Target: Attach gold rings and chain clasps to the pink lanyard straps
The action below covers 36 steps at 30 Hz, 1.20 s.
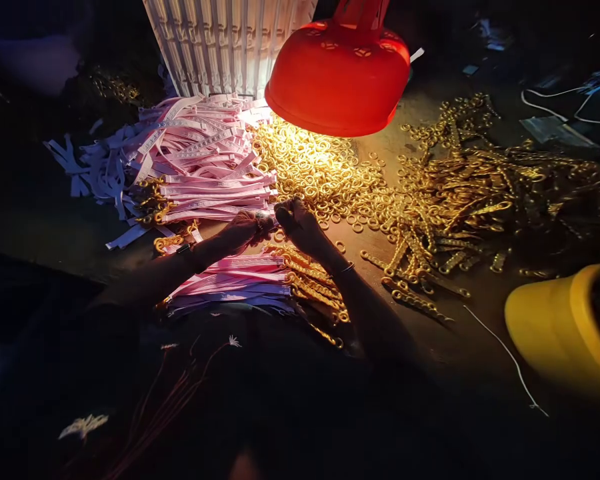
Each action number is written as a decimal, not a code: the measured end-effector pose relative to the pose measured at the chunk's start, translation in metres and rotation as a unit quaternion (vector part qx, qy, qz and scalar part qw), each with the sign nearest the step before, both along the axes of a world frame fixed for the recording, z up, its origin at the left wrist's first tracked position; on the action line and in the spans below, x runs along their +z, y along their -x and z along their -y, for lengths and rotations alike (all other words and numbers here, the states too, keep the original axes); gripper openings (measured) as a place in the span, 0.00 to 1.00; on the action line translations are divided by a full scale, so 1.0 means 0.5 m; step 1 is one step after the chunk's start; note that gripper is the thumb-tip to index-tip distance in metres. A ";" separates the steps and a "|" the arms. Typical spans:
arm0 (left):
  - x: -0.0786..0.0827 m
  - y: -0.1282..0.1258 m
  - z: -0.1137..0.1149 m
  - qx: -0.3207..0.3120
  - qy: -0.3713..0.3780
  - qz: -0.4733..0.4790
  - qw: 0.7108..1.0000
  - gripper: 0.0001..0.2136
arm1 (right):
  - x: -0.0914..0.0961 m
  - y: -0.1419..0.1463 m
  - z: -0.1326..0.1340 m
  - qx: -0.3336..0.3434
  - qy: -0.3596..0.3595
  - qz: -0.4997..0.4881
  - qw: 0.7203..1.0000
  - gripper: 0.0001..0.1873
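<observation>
My left hand [247,230] and my right hand [297,223] meet in the middle of the floor under a red lamp shade [337,77]. Both hands are closed in a pinch, fingertips almost touching, on something small that I cannot make out. Just beyond them lies a spread of loose gold rings [320,173]. Pink strips [205,173] are piled to the left of the hands. More pink strips with gold chain ends [240,280] lie under my forearms. A bangle sits on my right wrist.
A heap of gold chains [460,193] covers the floor to the right. A yellow tub [565,327] stands at the right edge, with a white cord [505,353] beside it. A white ribbed container [225,40] stands at the back. The surroundings are dark.
</observation>
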<state>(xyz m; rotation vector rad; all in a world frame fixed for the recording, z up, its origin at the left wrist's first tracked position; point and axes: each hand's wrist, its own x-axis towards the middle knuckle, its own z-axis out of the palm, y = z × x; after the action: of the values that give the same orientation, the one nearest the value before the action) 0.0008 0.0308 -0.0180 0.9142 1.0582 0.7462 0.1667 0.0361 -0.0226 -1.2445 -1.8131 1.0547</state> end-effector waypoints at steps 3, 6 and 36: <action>0.040 0.011 0.001 -0.024 0.023 -0.001 0.999 0.15 | 0.024 -0.018 0.038 0.061 -0.011 0.047 0.997 0.16; 0.070 0.026 0.013 -0.067 0.041 -0.021 0.997 0.13 | 0.050 -0.018 0.094 0.082 -0.005 0.119 0.989 0.12; -0.001 0.041 0.185 -0.121 0.061 0.008 0.991 0.19 | -0.009 0.028 0.253 0.094 0.069 0.149 0.982 0.12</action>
<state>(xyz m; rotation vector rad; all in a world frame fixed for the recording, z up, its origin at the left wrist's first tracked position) -0.0195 -0.0615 -0.0184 0.9108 0.9476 0.4809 0.1527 -0.0904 -0.0269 -1.3952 -2.1510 1.1637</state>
